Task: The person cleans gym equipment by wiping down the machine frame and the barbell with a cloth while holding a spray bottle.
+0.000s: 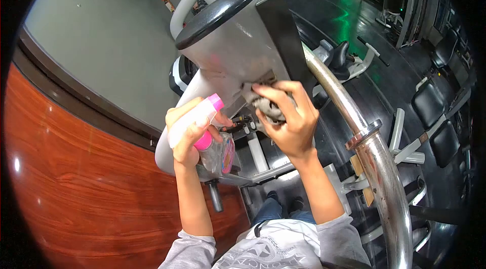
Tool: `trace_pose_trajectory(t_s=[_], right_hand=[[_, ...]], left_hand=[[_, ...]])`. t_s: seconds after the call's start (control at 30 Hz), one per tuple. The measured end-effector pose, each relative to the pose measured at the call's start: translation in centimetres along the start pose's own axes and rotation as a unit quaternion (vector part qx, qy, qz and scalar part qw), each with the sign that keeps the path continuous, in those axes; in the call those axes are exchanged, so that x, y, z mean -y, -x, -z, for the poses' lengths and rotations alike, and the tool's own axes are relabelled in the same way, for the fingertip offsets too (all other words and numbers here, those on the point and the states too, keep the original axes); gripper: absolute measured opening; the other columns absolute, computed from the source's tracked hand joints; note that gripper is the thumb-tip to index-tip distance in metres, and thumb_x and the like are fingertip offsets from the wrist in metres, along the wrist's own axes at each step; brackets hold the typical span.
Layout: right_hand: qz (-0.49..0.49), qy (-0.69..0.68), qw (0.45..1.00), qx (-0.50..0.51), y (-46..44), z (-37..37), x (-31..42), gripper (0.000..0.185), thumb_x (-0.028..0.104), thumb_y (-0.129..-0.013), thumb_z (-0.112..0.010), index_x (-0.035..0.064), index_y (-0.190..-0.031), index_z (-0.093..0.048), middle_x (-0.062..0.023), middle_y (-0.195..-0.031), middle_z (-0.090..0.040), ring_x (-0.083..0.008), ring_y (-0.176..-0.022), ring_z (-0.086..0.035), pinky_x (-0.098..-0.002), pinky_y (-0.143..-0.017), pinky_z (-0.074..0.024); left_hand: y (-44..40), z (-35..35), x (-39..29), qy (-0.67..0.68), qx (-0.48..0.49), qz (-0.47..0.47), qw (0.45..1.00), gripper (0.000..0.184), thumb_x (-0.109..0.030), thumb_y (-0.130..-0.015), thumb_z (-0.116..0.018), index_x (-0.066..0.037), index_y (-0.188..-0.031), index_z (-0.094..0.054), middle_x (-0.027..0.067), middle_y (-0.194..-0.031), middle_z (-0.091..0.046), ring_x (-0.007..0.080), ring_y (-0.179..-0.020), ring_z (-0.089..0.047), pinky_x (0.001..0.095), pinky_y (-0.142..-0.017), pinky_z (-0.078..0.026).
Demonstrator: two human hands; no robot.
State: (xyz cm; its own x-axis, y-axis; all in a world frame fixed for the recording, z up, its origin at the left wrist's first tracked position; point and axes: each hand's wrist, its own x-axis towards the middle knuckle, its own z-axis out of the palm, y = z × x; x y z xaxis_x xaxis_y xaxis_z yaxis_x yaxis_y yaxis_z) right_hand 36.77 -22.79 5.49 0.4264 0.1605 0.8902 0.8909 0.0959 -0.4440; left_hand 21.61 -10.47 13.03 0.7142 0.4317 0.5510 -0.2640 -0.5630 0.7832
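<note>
My left hand (pixel 186 135) is wrapped round the neck of a spray bottle (pixel 215 155) with a pink and white trigger head and a clear body bearing a label. Its nozzle points up and to the right. A crumpled grey cloth (pixel 271 106) is bunched in my right hand (pixel 293 117), against or very close to the grey panel (pixel 238 56) of a gym machine. A black rounded pad (pixel 217 16) caps that machine's top. Fingers of my right hand hide part of the cloth.
A thick chrome bar (pixel 374 168) with a collar runs down the right side. Glossy wood panelling (pixel 86 188) and a grey wall surface (pixel 116 31) stand close on the left. Black padded seats (pixel 433 102) and other gym equipment fill the right, over a dark floor.
</note>
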Motion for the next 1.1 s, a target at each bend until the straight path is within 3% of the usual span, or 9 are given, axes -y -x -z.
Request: trace_pose_trajectory(t_s=[0.17,0.23,0.37,0.43,0.77,0.93,0.97,1.1], right_hand=[[0.01,-0.019,0.998,-0.064,-4.9,-0.4,2.0,0.053,0.007,-0.066,-0.083,0.0229,-0.114,-0.071,-0.0008,-0.104,-0.06,-0.0247,-0.091,-0.065,-0.0379,-0.068,-0.0553],[-0.022,-0.042,0.997,-0.065,-4.3,-0.1,2.2,0.041,0.002,-0.074,-0.08,0.0133,-0.113,-0.073,-0.0096,-0.103,-0.062,-0.0294,-0.092,-0.065,-0.0391,-0.077,-0.053],[-0.131,-0.032,0.984,-0.116,0.5,-1.2,-0.3,0.028,-0.002,-0.083,-0.073,0.0008,-0.11,-0.065,-0.0133,-0.1,-0.062,-0.0305,-0.092,-0.061,-0.0392,-0.083,-0.049],[-0.175,-0.049,0.976,-0.121,1.5,-1.1,-0.1,0.027,-0.003,-0.084,-0.072,0.0005,-0.11,-0.066,-0.0131,-0.1,-0.061,-0.0302,-0.092,-0.061,-0.0393,-0.084,-0.0491],[-0.044,-0.045,0.986,-0.154,-8.9,-0.3,2.5,0.029,0.002,-0.085,-0.072,0.0025,-0.113,-0.067,-0.0141,-0.106,-0.06,-0.0335,-0.094,-0.064,-0.042,-0.081,-0.052],[-0.1,-0.011,0.984,-0.149,-6.6,-0.7,2.3,0.028,-0.001,-0.088,-0.068,0.0019,-0.114,-0.058,-0.0172,-0.106,-0.06,-0.0374,-0.102,-0.061,-0.0448,-0.088,-0.0489],[-0.109,0.011,0.985,-0.133,-5.5,-0.7,1.8,0.045,-0.004,-0.081,-0.073,0.0059,-0.121,-0.057,-0.0187,-0.112,-0.054,-0.0408,-0.104,-0.063,-0.0463,-0.079,-0.0537],[-0.151,0.021,0.981,-0.118,-2.2,-1.1,1.2,0.036,0.0,-0.087,-0.07,-0.0002,-0.12,-0.055,-0.0214,-0.112,-0.056,-0.0423,-0.104,-0.06,-0.0491,-0.087,-0.0498]], left_hand=[[0.0,-0.1,-0.4,0.001,-0.003,0.011,1.0,0.061,-0.047,-0.08,-0.06,0.013,-0.084,-0.066,0.0241,-0.074,-0.07,0.0216,-0.047,-0.061,0.027,-0.042,-0.048],[0.1,0.1,-0.3,0.011,0.009,0.008,1.0,0.052,-0.04,-0.082,-0.062,0.012,-0.082,-0.068,0.021,-0.077,-0.072,0.0208,-0.051,-0.065,0.0265,-0.048,-0.052],[0.2,0.0,-0.1,0.009,0.01,-0.006,1.0,0.052,-0.039,-0.083,-0.063,0.012,-0.081,-0.068,0.0207,-0.077,-0.072,0.0207,-0.05,-0.065,0.0265,-0.047,-0.051],[0.1,0.0,0.0,0.004,0.012,-0.02,1.0,0.052,-0.039,-0.085,-0.062,0.012,-0.081,-0.068,0.0197,-0.077,-0.071,0.0205,-0.05,-0.064,0.0263,-0.046,-0.05],[-1.0,-1.4,-2.0,0.026,0.001,0.019,0.999,0.051,-0.036,-0.09,-0.06,0.015,-0.094,-0.069,0.0196,-0.079,-0.069,0.0225,-0.053,-0.065,0.0275,-0.046,-0.051],[-0.4,-2.2,-1.4,0.061,0.034,0.048,0.996,0.045,-0.032,-0.095,-0.058,0.013,-0.09,-0.068,0.0187,-0.079,-0.07,0.0222,-0.053,-0.065,0.028,-0.049,-0.05],[-0.2,-2.3,-1.1,0.063,0.034,0.047,0.996,0.045,-0.032,-0.095,-0.058,0.013,-0.09,-0.068,0.0187,-0.079,-0.07,0.0222,-0.053,-0.065,0.028,-0.049,-0.05],[0.3,-2.4,-0.1,0.023,0.034,0.014,0.999,0.043,-0.031,-0.095,-0.059,0.01,-0.087,-0.068,0.0151,-0.078,-0.071,0.0184,-0.051,-0.065,0.0275,-0.049,-0.048]])
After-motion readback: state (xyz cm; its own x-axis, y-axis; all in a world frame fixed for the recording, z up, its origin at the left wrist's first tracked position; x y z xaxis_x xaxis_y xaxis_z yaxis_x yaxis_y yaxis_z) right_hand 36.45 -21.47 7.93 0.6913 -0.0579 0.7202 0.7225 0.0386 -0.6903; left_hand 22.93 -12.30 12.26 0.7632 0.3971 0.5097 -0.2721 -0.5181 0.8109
